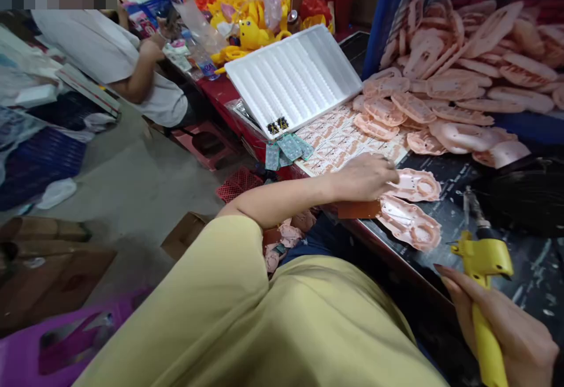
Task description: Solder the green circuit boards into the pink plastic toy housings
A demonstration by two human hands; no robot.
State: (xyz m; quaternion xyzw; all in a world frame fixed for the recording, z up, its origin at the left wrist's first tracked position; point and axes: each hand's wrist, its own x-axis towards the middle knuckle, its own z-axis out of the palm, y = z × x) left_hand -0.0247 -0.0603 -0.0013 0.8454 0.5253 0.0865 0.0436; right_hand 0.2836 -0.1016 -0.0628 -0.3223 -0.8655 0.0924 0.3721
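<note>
In my right hand (506, 322) is a yellow soldering gun (489, 258), its metal tip pointing up and away from me over the black work mat. My left hand (363, 177) reaches across to the table, fingers curled down on the left end of a pink plastic shell half (418, 185). The fingertips are partly hidden, so anything small between them does not show. Nearer to me lies a second pink shell half (412, 222), hollow side up, with a round ring at its right end. A flat orange-brown piece (359, 209) sits at the table edge below my left wrist.
Many pink shells (458, 90) spill from a blue crate (374, 29). A white foam tray (295, 76) with small black parts (277, 125) rests beside green circuit boards (288, 148) and sheets of brown-patterned boards (330, 140). A person in white (118, 58) sits at the left.
</note>
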